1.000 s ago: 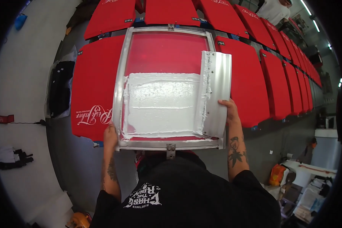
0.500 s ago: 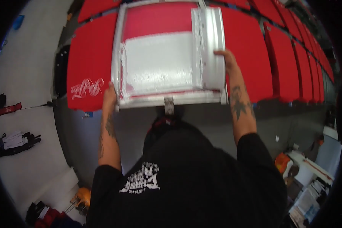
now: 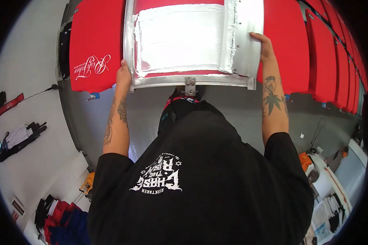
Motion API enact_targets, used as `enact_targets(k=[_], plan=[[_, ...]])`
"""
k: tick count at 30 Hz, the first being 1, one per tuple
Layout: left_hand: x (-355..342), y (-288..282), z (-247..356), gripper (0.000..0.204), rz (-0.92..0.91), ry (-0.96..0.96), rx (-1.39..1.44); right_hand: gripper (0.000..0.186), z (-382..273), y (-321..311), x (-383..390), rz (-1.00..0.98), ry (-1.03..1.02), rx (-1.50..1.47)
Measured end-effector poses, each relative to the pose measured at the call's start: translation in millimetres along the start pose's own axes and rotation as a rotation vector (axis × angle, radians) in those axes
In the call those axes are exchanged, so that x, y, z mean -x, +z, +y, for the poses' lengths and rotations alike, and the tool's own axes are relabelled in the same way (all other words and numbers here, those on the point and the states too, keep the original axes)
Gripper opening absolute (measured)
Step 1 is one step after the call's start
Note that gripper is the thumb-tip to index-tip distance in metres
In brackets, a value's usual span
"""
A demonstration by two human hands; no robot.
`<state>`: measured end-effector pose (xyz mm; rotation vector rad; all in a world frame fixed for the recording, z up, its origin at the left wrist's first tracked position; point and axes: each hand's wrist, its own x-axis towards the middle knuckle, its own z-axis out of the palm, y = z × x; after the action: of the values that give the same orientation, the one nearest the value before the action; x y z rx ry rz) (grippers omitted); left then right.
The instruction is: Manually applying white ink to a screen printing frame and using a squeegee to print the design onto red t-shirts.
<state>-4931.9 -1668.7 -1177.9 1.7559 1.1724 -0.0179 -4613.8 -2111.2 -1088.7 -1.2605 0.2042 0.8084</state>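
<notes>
A screen-printing frame (image 3: 129,45) with metal edges lies over a red shirt at the top centre. A thick sheet of white ink (image 3: 180,38) covers most of its mesh. Along the right side of the frame leans a wide silver squeegee (image 3: 248,53), its edge next to a ridge of ink. My left hand (image 3: 124,75) is closed on the frame's left edge near the front corner. My right hand (image 3: 265,45) is closed at the squeegee's outer edge, thumb on top; its other fingers are hidden beneath. A metal clamp (image 3: 190,86) sits at the middle of the frame's front bar.
To the left lies a red shirt (image 3: 96,32) with white script print. More red shirts (image 3: 284,49) stretch away in rows on the right. Folded clothes (image 3: 63,218) are at lower left, and a cluttered white table (image 3: 335,183) stands at lower right.
The frame and shirts now appear higher in the picture, the frame also slightly further right. Both hands keep their hold, and the picture is sharper.
</notes>
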Motion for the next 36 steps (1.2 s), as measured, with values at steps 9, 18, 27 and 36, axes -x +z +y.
enact_targets(k=[9,18,27,36], plan=[[-16.8,-0.1,-13.3,0.081,-0.007,-0.001,0.017,0.036,13.0,-22.4,-7.2,0.036,0.039,-0.042],[-24.6,7.1,-19.4,0.071,-0.140,-0.009,0.212,0.050,-20.4,27.3,12.3,0.262,-0.128,0.373],[-20.9,-53.5,201.0,0.065,0.085,1.085,-0.281,0.034,-60.7,208.6,8.6,-0.149,-0.400,1.537],[44.4,-46.6,164.6,0.028,-0.145,1.130,-0.682,0.025,-20.4,147.7,81.1,0.001,-0.638,1.954]])
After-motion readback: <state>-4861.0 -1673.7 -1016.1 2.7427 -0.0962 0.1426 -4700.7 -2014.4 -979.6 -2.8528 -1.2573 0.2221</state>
